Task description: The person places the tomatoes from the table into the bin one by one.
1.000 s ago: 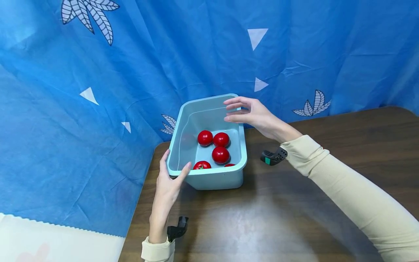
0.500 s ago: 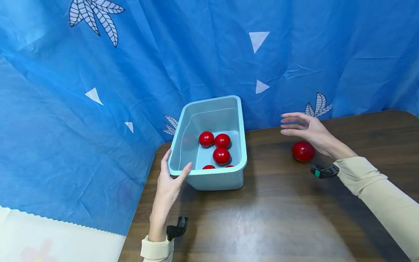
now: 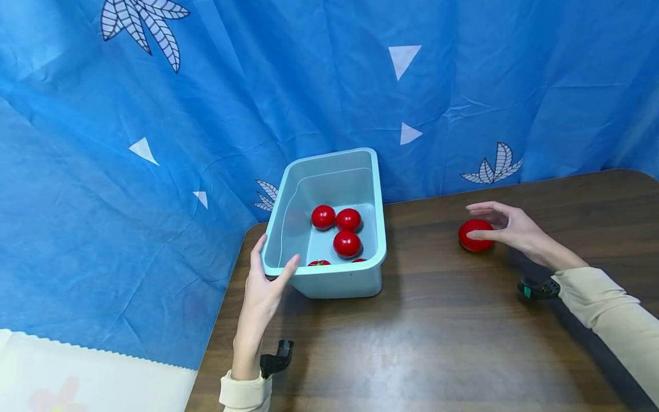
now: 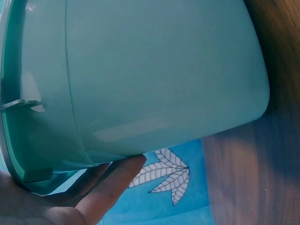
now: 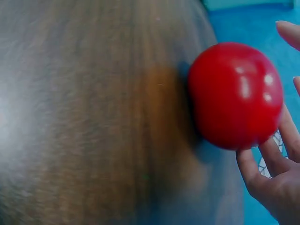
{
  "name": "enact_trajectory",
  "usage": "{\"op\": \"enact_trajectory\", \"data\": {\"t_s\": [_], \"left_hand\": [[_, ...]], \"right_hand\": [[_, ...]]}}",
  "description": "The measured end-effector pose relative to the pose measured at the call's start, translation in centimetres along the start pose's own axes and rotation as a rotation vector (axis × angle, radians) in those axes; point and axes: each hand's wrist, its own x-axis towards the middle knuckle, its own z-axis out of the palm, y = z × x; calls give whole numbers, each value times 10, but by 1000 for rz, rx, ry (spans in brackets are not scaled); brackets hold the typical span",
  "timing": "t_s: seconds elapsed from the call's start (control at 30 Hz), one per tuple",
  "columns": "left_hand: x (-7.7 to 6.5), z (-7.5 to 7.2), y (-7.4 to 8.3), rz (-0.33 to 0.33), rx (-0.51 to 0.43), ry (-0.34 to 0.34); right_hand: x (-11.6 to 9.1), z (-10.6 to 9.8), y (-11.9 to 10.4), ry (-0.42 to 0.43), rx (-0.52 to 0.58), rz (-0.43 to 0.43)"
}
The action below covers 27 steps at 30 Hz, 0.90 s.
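Observation:
A light blue plastic bin (image 3: 337,283) stands on the table at centre left, with several red tomatoes (image 3: 347,244) on its floor. My left hand (image 3: 261,294) grips its near left corner, thumb at the near rim and fingers along the outside of the wall. In the left wrist view those fingers (image 4: 110,190) lie against the bin's side. To the right, one more tomato (image 3: 475,235) rests on the table. Around it my right hand (image 3: 507,228) reaches with spread fingers and thumb. In the right wrist view some fingertips (image 5: 287,33) stand apart from this tomato (image 5: 236,96).
Behind the brown wooden table (image 3: 422,320) hangs a blue curtain (image 3: 329,86) with white leaves and triangles, close to the bin's far side. A white cloth (image 3: 103,377) with a scalloped edge lies at the lower left. Each wrist wears a black camera (image 3: 276,359).
From above the bin, my right hand has moved right and then down around the tomato on the table. My left hand has stayed at the bin's corner.

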Motion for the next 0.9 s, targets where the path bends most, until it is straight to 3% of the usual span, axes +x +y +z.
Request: {"op": "enact_trajectory", "data": {"t_s": [0.3,0.9], "left_hand": [[-2,-1,0,2,-7,0],[0,-1,-1,-6,-7,-15]], "right_hand": [[-1,10,8,-58,-18,31],[-1,7,-1,-1,8,93]]}}
